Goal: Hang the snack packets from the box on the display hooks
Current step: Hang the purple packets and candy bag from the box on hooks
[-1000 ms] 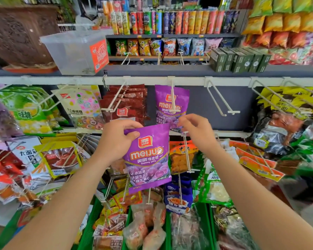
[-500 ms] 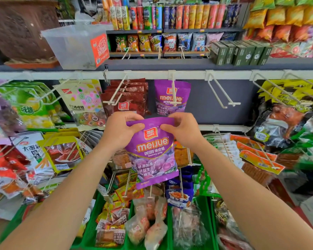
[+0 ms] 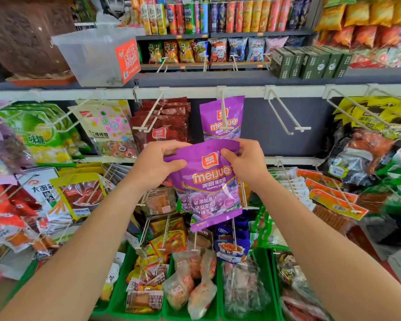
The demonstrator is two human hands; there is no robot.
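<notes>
left hand [image 3: 156,169] and right hand [image 3: 247,163] fingers [image 3: 227,155] pinch the purple packet [image 3: 212,188]; green baskets [image 3: 119,295] hold snack packs [image 3: 195,286].

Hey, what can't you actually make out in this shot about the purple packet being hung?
Head view:
- Hang hole of the held purple packet: hidden by its folded top edge, the left hand and the right hand.
- Number of packets in the grip: the front one covers any behind.
- Source box: not seen in frame.
- Far-left packets: motion-blurred.
</notes>
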